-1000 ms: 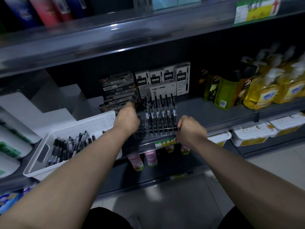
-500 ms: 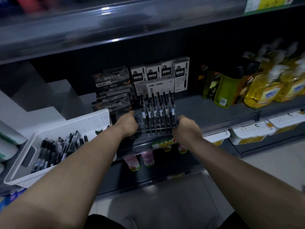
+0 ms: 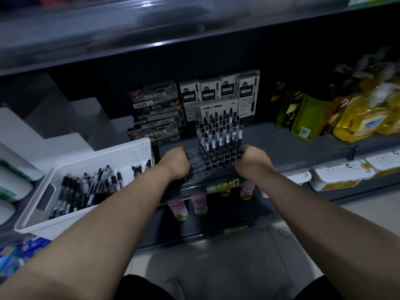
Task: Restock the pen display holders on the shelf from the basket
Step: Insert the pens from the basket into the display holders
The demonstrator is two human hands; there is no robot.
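Note:
A clear tiered pen display holder [image 3: 198, 158] stands at the front edge of the dark shelf [image 3: 298, 146]. Several black pens [image 3: 219, 137] stand upright in its right rows; its left holes are empty. My left hand [image 3: 176, 162] grips the holder's left side and my right hand [image 3: 253, 162] grips its right side. To the left, a white plastic basket [image 3: 71, 167] rests on the shelf with several loose black pens [image 3: 86, 191] lying in it.
Boxed pens, dark [image 3: 157, 113] and white [image 3: 218, 94], are stacked behind the holder. Yellow and green bottles [image 3: 346, 115] fill the shelf's right side. White boxes [image 3: 43, 137] sit behind the basket. Pink bottles [image 3: 199, 204] stand on the lower shelf. A shelf [image 3: 151, 29] overhangs above.
Both hands have drawn the holder towards the shelf's front edge, keeping their grip on its two sides. The view has tilted downward.

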